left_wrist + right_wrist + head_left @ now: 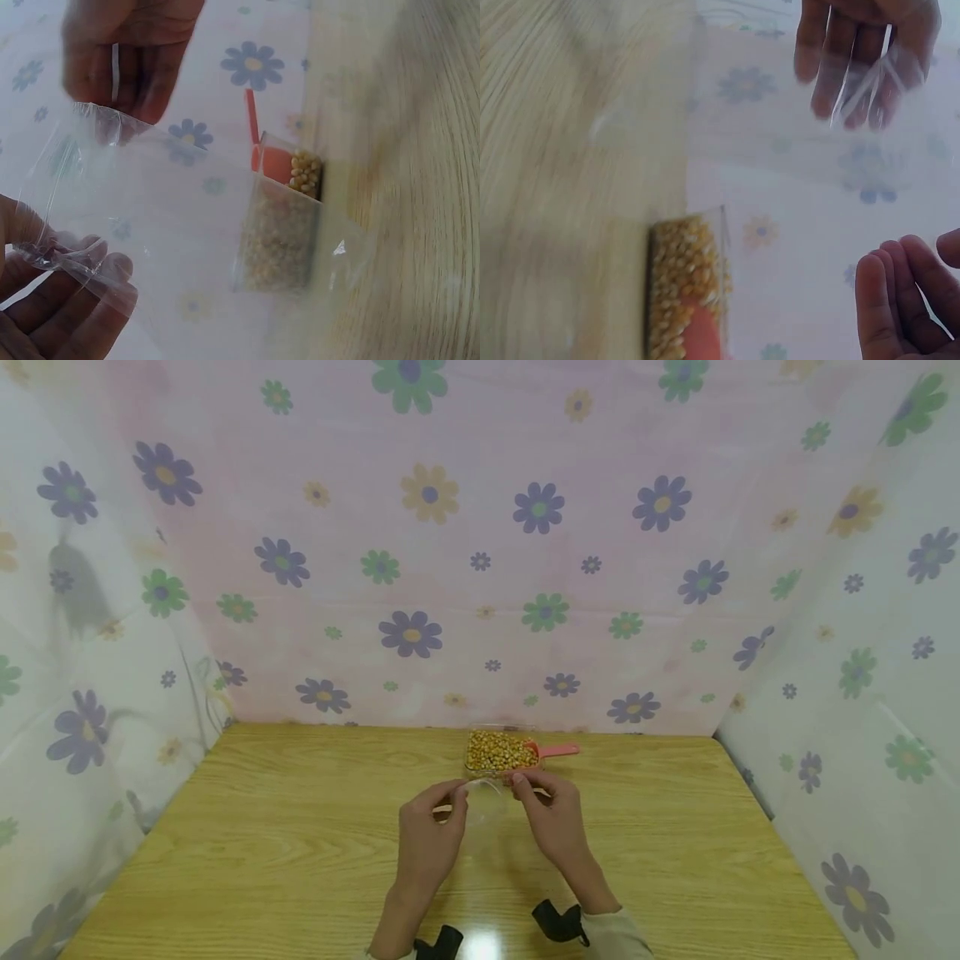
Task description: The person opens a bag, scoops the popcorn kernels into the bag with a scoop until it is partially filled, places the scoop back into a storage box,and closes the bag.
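Note:
A thin clear plastic bag (486, 806) is stretched between both hands above the table, its top edge spread between them. My left hand (431, 839) pinches one side of it between thumb and fingers, and the film bunches there in the left wrist view. Opposite, my right hand (558, 818) pinches the other upper corner (90, 112). Just beyond the hands is a clear box of yellow corn kernels (491, 747). A pink scoop (558, 750) lies with its bowl in the kernels and its handle sticking out to the right. Through the bag, the left wrist view shows the box hazily.
The wood-grain table (300, 843) runs back to a flower-print cloth (480, 677), which also rises along both sides. Black wrist mounts (557, 922) sit at both wrists. The box stands near the table's back edge.

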Demonstrator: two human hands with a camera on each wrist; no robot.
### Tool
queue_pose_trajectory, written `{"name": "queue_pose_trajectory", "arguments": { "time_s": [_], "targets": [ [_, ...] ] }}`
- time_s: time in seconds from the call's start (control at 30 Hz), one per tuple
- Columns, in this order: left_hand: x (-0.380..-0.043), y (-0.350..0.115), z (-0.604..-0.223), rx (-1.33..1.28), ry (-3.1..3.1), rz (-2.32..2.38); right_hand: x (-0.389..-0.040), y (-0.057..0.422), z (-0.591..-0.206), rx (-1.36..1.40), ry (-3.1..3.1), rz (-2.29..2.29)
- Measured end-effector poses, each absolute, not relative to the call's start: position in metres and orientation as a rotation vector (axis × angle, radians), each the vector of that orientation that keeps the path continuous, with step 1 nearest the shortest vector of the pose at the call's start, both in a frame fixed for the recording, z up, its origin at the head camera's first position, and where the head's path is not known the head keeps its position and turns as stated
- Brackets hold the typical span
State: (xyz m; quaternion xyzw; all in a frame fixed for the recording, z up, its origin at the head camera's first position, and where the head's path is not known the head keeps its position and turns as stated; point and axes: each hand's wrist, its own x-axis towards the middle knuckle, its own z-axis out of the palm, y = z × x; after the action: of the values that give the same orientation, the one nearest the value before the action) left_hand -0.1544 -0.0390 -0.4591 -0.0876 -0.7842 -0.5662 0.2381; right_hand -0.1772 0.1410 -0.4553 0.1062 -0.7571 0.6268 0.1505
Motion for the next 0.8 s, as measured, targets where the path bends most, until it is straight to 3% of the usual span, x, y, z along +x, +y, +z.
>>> {"name": "queue_pose_trajectory", "arguments": {
  "time_s": [0.8],
  "targets": [
    [-0.155, -0.041, -0.46, -0.1, -2.153, -1.621, -0.254, 0.226, -0.512, -0.38, -2.277, 2.062]
  ]
}}
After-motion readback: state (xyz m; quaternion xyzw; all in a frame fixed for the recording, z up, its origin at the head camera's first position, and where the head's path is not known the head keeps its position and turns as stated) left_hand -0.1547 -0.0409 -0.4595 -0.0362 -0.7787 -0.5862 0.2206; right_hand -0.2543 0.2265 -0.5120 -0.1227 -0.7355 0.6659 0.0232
